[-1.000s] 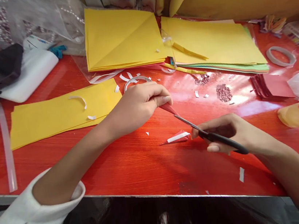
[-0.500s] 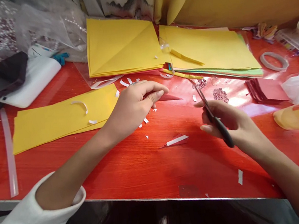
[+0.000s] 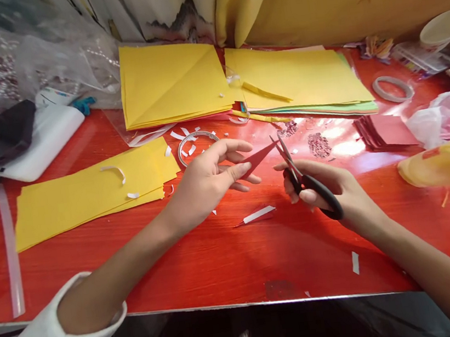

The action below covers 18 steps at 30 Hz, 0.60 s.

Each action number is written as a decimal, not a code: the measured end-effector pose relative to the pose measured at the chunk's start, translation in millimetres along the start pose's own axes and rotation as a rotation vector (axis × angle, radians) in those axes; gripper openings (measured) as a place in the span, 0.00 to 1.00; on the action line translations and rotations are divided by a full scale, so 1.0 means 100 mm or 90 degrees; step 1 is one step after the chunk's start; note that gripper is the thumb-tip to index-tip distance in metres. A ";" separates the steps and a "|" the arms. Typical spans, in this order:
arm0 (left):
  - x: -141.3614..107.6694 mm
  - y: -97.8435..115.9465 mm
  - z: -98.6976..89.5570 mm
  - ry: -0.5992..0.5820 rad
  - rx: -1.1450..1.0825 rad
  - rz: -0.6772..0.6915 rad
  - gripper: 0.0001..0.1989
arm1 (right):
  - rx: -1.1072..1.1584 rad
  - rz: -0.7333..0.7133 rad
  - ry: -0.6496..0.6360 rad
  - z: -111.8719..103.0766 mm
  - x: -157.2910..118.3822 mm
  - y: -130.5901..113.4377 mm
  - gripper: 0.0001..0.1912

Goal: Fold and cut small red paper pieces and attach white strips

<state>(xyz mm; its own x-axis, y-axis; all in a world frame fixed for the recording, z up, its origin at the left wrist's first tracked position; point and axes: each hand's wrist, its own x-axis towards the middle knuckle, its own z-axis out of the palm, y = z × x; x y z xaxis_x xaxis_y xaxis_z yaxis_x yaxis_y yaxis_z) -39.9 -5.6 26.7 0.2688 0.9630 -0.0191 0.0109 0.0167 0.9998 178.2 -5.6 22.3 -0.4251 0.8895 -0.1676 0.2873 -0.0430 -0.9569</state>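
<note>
Between thumb and fingers, my left hand (image 3: 214,183) pinches a folded, pointed red paper piece (image 3: 260,159), its tip directed right. My right hand (image 3: 330,185) holds black-handled scissors (image 3: 319,192), fingers in the loops. The scissor blades are slightly apart, and their tips are at the paper's point; whether they touch it is unclear. Below the hands, a thin red paper piece with a white strip (image 3: 258,214) lies on the red table (image 3: 205,270). A roll of tape (image 3: 182,155) lies just behind my left hand, with white scraps around it.
Yellow paper strips (image 3: 87,189) lie at left, larger yellow stacks (image 3: 172,81) at the back. A white box with a black device (image 3: 8,133) stands back left. At right are dark red paper squares (image 3: 394,130), a tape ring (image 3: 392,89) and a yellowish container (image 3: 435,163).
The blades have opened and come close to the paper's tip. My left hand has turned, raising the red paper into clearer view. The whole view has shifted slightly.
</note>
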 end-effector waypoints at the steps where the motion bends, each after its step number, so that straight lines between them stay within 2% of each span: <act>1: 0.00 0.00 0.01 0.010 -0.016 0.001 0.10 | 0.026 -0.009 -0.006 0.00 0.00 0.02 0.20; 5: -0.01 -0.01 0.04 0.063 -0.068 -0.001 0.09 | 0.070 -0.019 0.015 0.00 -0.02 0.04 0.18; 10: -0.02 -0.05 0.08 0.070 -0.094 -0.015 0.09 | 0.065 0.012 0.001 0.06 -0.05 -0.02 0.18; 15: -0.05 -0.06 0.13 0.016 -0.057 -0.033 0.11 | 0.023 -0.011 -0.028 0.09 -0.05 0.01 0.19; 18: -0.06 -0.04 0.13 -0.008 -0.030 -0.013 0.09 | 0.013 -0.020 -0.043 0.09 -0.05 0.02 0.19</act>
<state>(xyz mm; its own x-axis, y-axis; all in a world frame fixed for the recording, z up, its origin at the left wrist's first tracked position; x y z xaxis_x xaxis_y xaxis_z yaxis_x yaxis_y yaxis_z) -28.6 -15.3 23.2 0.2817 0.9587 -0.0392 -0.0291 0.0494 0.9984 172.9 -14.2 18.6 -0.4906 0.8581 -0.1517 0.2547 -0.0253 -0.9667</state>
